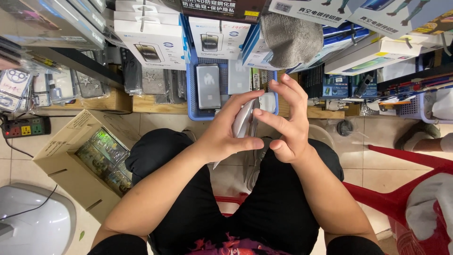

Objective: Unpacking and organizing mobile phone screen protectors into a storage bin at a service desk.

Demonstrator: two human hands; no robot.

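The person sits with both hands raised over the lap, and between them stands a thin silvery sleeve [243, 120], a flat packet seen almost edge-on. Its long axis runs from the lap up toward the blue basket [191, 89] on the shelf ahead, tilted a little to the right at its far end.

The left hand [222, 137] is closed on the sleeve: the thumb lies along its near lower side and the fingers wrap over its far face toward the top. The right hand [285, 120] stands just right of the sleeve, palm turned toward it, fingers spread and loosely curled. Its fingertips touch or nearly touch the sleeve's right edge near the top, but whether it truly pinches cannot be told. So the sleeve is carried by the left hand, with the right close alongside.

Left of the basket, flat packets hang on the shelf. Below them and to the left, an open cardboard box [71, 158] rests on the tiled floor.
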